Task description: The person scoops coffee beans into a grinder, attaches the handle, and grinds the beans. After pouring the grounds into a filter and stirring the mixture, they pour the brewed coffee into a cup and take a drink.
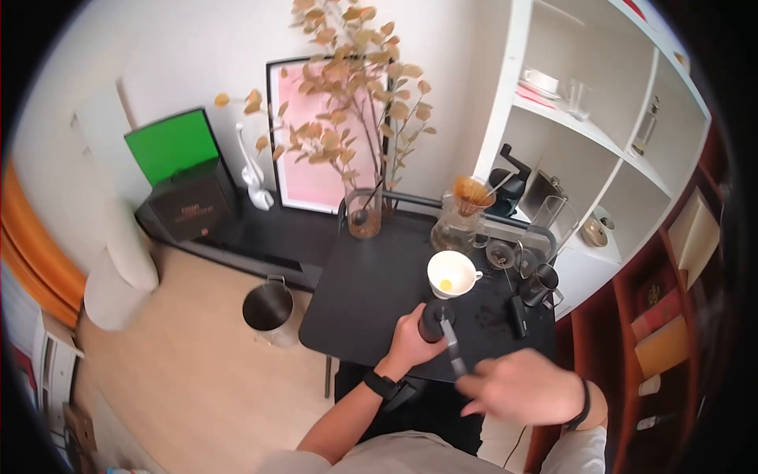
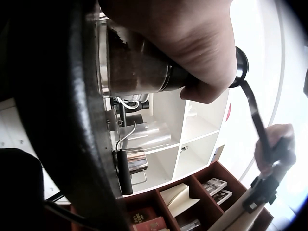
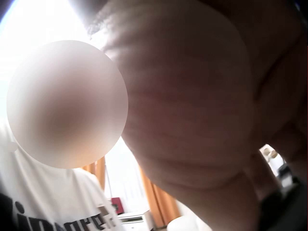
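Observation:
My left hand (image 1: 410,341) grips the dark body of a manual coffee grinder (image 1: 433,322) at the table's near side. In the left wrist view, the grinder's clear lower chamber (image 2: 134,67) has dark coffee grounds in it and stands on the black tabletop. My right hand (image 1: 525,387), blurred, holds the end of the grinder's crank handle (image 1: 452,347), which points toward my body. Its knob is hidden by the fingers. The right wrist view shows mostly the underside of the right hand (image 3: 192,106). Just beyond the grinder is a white cup (image 1: 442,265) with something yellow inside.
On the black table (image 1: 355,292) stand a glass carafe (image 1: 454,233) with a dripper and brown filter (image 1: 472,191), a metal pitcher (image 1: 539,284), a black-handled tool (image 1: 518,316) and a vase of branches (image 1: 364,217). White shelves (image 1: 568,126) rise at right; a bin (image 1: 268,306) stands left.

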